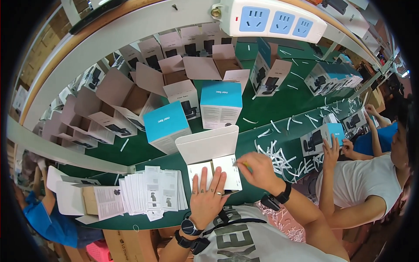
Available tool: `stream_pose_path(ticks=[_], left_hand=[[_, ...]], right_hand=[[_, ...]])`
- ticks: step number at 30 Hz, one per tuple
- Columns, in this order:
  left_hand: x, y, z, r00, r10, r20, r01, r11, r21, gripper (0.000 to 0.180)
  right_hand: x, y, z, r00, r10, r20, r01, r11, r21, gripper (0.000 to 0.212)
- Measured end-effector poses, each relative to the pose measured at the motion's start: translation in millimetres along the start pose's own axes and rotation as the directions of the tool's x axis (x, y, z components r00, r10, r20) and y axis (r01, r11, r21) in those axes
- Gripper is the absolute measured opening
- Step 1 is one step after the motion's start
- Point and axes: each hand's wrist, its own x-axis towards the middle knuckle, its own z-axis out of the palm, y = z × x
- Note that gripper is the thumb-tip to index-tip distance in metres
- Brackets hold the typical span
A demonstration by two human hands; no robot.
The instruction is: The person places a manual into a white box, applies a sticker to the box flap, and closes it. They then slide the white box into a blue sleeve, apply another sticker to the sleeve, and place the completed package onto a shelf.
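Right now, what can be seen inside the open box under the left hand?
Inside the open box, two white pieces lie side by side. The left hand covers part of both; whatever lies beneath them is hidden.

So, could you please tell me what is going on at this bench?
The person's left hand lies spread over white inserts in an open box. The right hand is at the box's right side, pinching something too small to identify. A stack of printed leaflets lies to the left, and blue-topped boxes stand behind. To the right, a co-worker's hand touches another blue-and-white box.
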Motion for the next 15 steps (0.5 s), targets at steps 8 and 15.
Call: stream_pose_path(ticks=[8, 15], left_hand=[[1.1, 4.1, 6.8, 1.0, -0.006, 0.001, 0.006, 1.0, 0.009, 0.082], [-1.2, 8.2, 7.8, 1.0, 0.002, -0.018, -0.002, 1.0, 0.015, 0.082]], right_hand=[[7.7, 24.5, -5.0, 0.997, -0.074, 0.037, 0.074, 0.997, 0.0, 0.009], [16.3, 37.7, -0.3, 0.986, -0.148, -0.075, 0.14, 0.986, -0.095, 0.011]])
